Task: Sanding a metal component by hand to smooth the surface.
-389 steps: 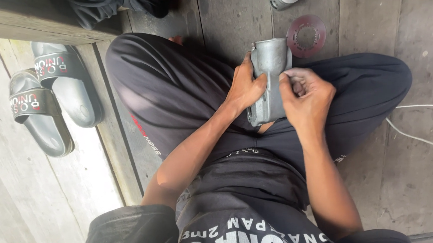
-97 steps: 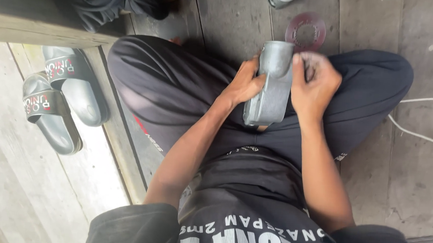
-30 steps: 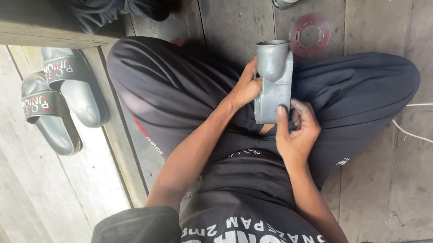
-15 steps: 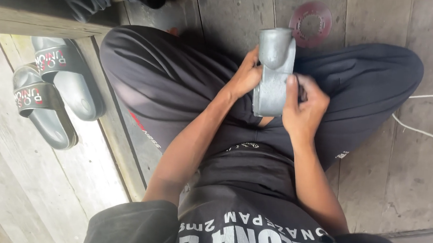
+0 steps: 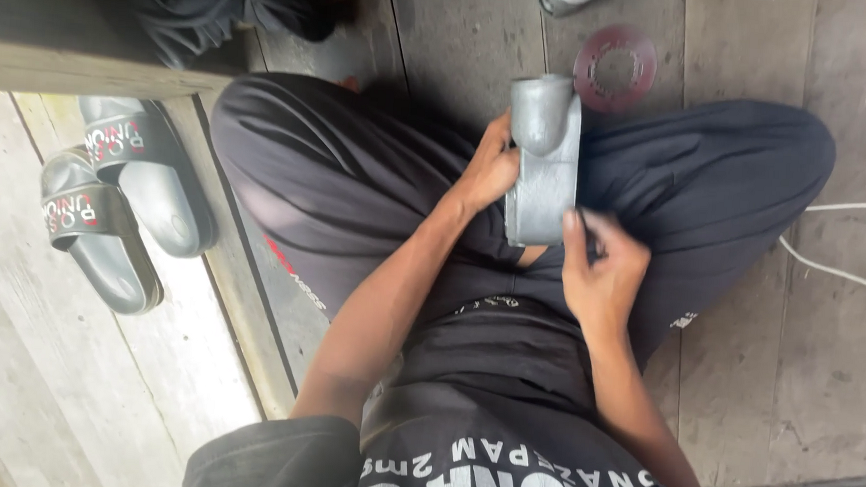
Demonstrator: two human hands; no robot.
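I see my left hand [image 5: 487,172] with its fingers gripping the side of a grey metal pipe fitting [image 5: 542,160] held upright over my crossed legs, while my right hand [image 5: 604,269], fingers curled, touches its lower end.

left hand [image 5: 487,172] grips the grey metal casting [image 5: 543,160] at its left side, fingers curled; right hand [image 5: 604,269] blurred at its lower right edge, thumb touching.

Both hands [image 5: 545,220] on grey metal casting [image 5: 543,160]
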